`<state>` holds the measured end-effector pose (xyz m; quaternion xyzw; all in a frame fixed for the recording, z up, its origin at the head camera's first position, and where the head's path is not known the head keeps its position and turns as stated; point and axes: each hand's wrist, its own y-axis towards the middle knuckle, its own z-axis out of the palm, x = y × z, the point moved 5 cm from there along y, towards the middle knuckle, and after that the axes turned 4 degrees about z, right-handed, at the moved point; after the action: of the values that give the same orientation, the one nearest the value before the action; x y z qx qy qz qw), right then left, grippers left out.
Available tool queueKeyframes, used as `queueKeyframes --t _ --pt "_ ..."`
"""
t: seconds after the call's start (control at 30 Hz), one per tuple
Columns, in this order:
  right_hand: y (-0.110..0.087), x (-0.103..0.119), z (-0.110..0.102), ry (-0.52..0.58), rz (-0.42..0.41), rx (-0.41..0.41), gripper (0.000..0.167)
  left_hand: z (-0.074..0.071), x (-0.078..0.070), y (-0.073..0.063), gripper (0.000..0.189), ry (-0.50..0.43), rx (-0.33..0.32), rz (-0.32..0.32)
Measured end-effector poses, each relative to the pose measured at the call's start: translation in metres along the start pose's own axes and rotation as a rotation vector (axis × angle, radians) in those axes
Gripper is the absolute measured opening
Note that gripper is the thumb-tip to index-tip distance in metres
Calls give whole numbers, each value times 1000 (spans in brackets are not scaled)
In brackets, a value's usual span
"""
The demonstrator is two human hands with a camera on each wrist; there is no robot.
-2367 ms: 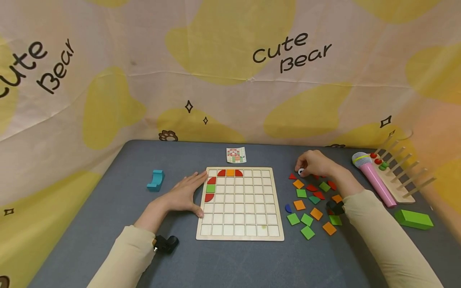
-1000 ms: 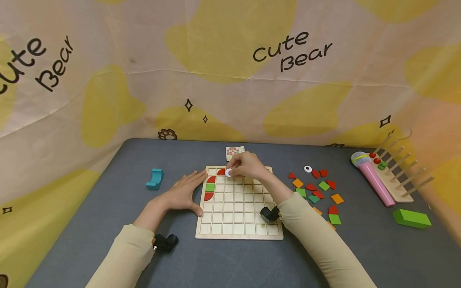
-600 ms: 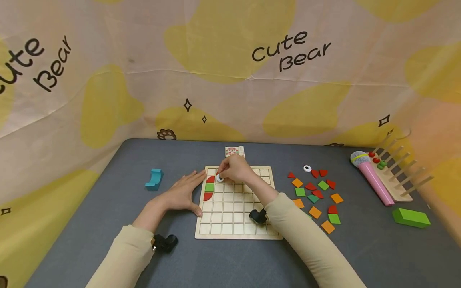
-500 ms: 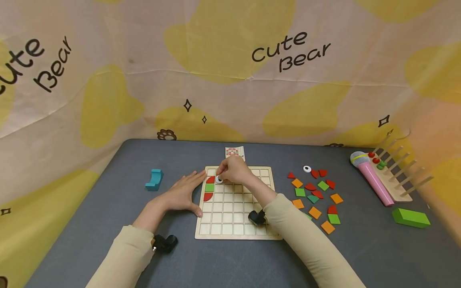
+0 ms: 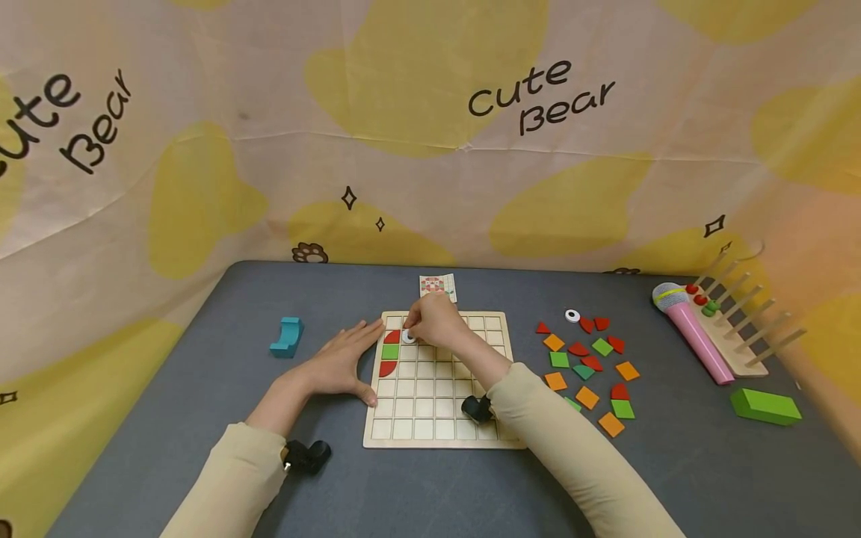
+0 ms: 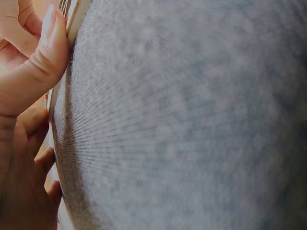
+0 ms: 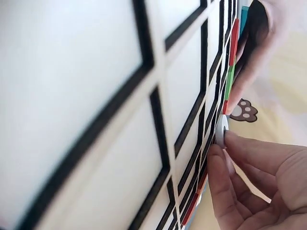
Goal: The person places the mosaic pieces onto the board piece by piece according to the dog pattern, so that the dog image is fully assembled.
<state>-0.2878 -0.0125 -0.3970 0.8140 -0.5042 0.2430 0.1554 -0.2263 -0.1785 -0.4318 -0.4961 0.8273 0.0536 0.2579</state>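
In the head view, my right hand [image 5: 439, 321] is over the upper left of a wooden grid board [image 5: 424, 407]. Its thumb and fingertips pinch a white disc [image 7: 220, 130] with a dark centre, at the second cell of the second row. Along the board's left edge, my left hand [image 5: 339, 360] rests with fingers spread, thumb against the frame. Close to its fingertips, a red quarter-round tile [image 5: 392, 337], a green square tile [image 5: 390, 352] and another red quarter-round tile [image 5: 388, 368] fill the left column. My right hand covers most of the top-row tiles.
Loose red, orange and green tiles lie right of the board, with another white disc [image 5: 572, 316] behind them. A picture card [image 5: 437, 286] lies beyond the board. Farther right are a pink microphone [image 5: 699, 340], a pegged rack [image 5: 747, 365] and a green block [image 5: 765, 406]; a teal block [image 5: 287, 337] sits left.
My right hand has carried the white disc from the loose tiles leftward to the board, then lowered it into the second row. My left hand has stayed on the board's edge.
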Motion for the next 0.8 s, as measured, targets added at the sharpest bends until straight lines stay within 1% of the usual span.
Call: queueKeyframes --t 0.2,0.37,0.57,0.7,0.8 --pt "-1 0 1 1 15 16 4 -1 0 -1 129 -2 -9 6" --pt "-1 0 2 -6 31 15 4 -1 0 -1 129 0 -18 14" --pt "-1 -1 -1 -16 30 4 4 0 1 0 129 8 -12 5" --pt "0 -8 -10 -12 80 -2 5 0 0 1 129 10 -5 0" --pt "0 -19 -22 -13 129 -16 5 0 0 1 129 7 -5 -2"
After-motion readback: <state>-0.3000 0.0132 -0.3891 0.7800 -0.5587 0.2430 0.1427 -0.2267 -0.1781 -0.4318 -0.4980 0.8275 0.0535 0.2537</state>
